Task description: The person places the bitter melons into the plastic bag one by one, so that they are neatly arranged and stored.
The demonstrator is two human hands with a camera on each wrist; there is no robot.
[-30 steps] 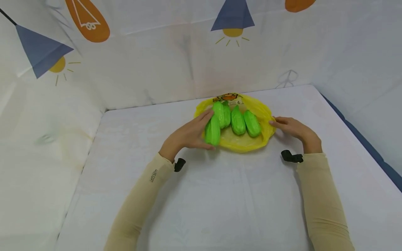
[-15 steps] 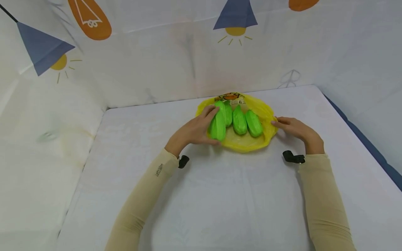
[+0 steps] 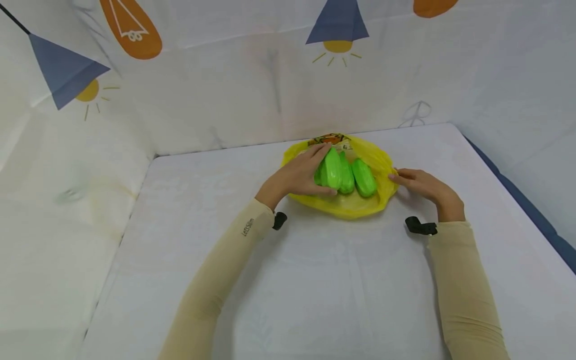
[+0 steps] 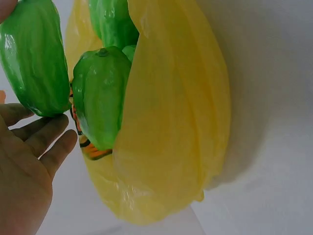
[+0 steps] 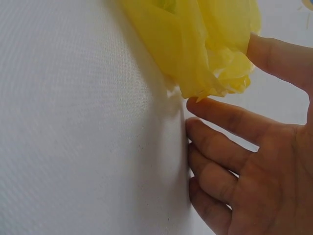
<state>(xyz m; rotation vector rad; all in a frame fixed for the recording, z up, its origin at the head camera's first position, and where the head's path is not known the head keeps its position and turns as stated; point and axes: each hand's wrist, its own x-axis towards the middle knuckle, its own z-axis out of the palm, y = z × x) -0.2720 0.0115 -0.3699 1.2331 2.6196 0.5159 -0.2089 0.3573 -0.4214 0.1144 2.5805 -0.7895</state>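
A yellow plastic bag (image 3: 355, 207) lies on the table with its mouth spread, holding several glossy green ridged vegetables (image 3: 364, 177). Over its left part, my left hand (image 3: 303, 174) grips one green vegetable (image 3: 333, 169) between thumb and fingers. In the left wrist view this held vegetable (image 4: 36, 58) is above the fingertips, beside another vegetable (image 4: 102, 98) inside the bag (image 4: 176, 117). My right hand (image 3: 420, 186) pinches the bag's right rim. The right wrist view has the thumb and forefinger of this hand (image 5: 264, 161) at the gathered yellow plastic (image 5: 210, 54).
A white cloth covers the table (image 3: 315, 290). Behind it hangs a white sheet (image 3: 225, 95) printed with lamps and orange shapes. A black wrist camera (image 3: 419, 226) sits on the right wrist, another (image 3: 279, 220) on the left.
My left hand has moved right across the bag, carrying the green vegetable from the left rim to over the other vegetables. The right hand stays at the bag's right rim.
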